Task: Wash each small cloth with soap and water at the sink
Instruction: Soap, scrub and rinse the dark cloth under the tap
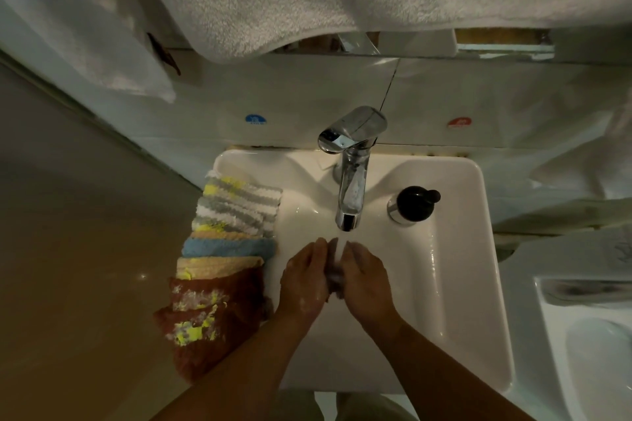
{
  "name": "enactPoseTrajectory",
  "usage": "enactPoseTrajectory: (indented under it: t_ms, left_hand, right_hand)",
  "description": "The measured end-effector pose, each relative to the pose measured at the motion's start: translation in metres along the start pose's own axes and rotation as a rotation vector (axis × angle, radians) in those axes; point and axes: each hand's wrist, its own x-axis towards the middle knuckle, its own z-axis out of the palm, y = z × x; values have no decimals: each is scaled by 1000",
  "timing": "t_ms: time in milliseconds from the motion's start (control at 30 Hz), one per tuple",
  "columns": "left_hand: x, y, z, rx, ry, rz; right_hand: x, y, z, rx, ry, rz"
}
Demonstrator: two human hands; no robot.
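White ceramic sink (478, 249) under a running chrome tap (352, 181). Below the spout, left hand (304, 278) and right hand (364, 278) pressed together, both grips clenched on a small dark sudsy cloth (334, 280) wadded between the palms, over the basin. Overlapping row of striped, blue, tan and brown small cloths (232, 232) along the left rim. Black-topped soap pump (413, 203) just right of the tap.

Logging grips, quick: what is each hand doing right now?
Left hand: holding the soapy cloth, fingers curled on it.
Right hand: holding the same cloth.
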Motion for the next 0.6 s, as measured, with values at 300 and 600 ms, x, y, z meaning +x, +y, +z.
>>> enactPoseTrajectory:
  t_ms: [300, 600]
  left_hand:
    - [-16, 4, -1, -391, -54, -111]
    - [-7, -14, 15, 255, 31, 195]
  right_hand:
    - [-2, 8, -5, 140, -100, -21]
    - [11, 10, 12, -200, -8, -293]
